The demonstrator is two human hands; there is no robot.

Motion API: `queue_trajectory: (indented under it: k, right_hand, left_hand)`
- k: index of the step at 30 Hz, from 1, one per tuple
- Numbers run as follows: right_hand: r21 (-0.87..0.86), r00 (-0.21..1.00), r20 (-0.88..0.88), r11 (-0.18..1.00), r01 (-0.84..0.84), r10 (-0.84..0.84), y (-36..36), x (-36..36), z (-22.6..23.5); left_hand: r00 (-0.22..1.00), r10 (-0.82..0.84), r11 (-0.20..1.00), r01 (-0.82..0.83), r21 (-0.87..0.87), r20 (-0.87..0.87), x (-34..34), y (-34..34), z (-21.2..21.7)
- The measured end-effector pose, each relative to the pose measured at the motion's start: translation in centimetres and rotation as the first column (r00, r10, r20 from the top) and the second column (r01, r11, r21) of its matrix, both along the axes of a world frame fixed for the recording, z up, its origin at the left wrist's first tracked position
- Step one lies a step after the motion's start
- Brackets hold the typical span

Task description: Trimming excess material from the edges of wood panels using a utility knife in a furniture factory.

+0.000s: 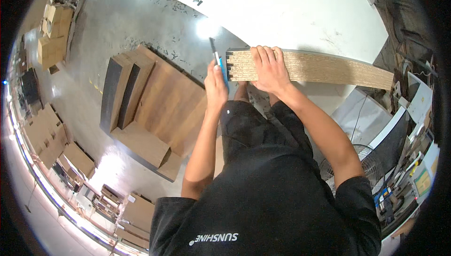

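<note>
My left hand (216, 86) is closed around a blue utility knife (223, 69), its blade end pointing away from me. The dark tip beyond the handle is too small to tell as bare blade or a scrap on it. Just right of the knife is a row of thin particleboard strips (329, 66), packed side by side with their raw edges up. Short black pieces show at the strips' left ends. Across the strips near that end lies my right hand (272, 70), fingers pressed together over the far side and thumb toward the near side.
Beyond the strips is a white tabletop (291, 11). At left on the floor stand wood-patterned panels (169, 98) and stacked dark-edged boards (120, 89). Black scraps (176, 7) litter the grey floor. A wire fan (369, 162) stands by my right elbow, near cluttered shelves.
</note>
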State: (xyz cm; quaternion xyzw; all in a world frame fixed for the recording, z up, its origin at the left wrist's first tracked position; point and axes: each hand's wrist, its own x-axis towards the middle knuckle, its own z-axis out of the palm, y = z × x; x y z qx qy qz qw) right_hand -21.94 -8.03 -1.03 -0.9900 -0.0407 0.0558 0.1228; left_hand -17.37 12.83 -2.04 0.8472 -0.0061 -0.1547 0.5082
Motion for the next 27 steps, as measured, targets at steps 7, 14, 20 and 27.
queue_trajectory:
  k: [7, 14, 20, 27]
  right_hand:
    - [-0.037, 1.000, 0.025, 0.999, -0.009, 0.010, -0.2, -0.1, 0.1]
    - [-0.024, 0.999, 0.043, 1.000, -0.011, 0.012, 0.0, 0.1, 0.5]
    - [-0.029, 0.999, 0.037, 1.000, -0.001, 0.002, -0.1, 0.0, 0.1]
    - [-0.001, 1.000, 0.030, 1.000, -0.002, 0.002, -0.1, -0.1, -0.1]
  left_hand:
    - [0.988, -0.011, 0.998, 0.020, 0.059, -0.155, -3.7, 4.4, 1.6]
    - [0.915, -0.403, 0.770, 0.323, 0.550, 0.028, -7.6, 4.7, 1.9]
    - [0.900, -0.425, 0.681, 0.386, 0.622, -0.094, -6.8, 4.9, 1.8]
    - [0.878, -0.472, 0.649, 0.406, 0.644, -0.077, -6.4, 5.7, 1.8]
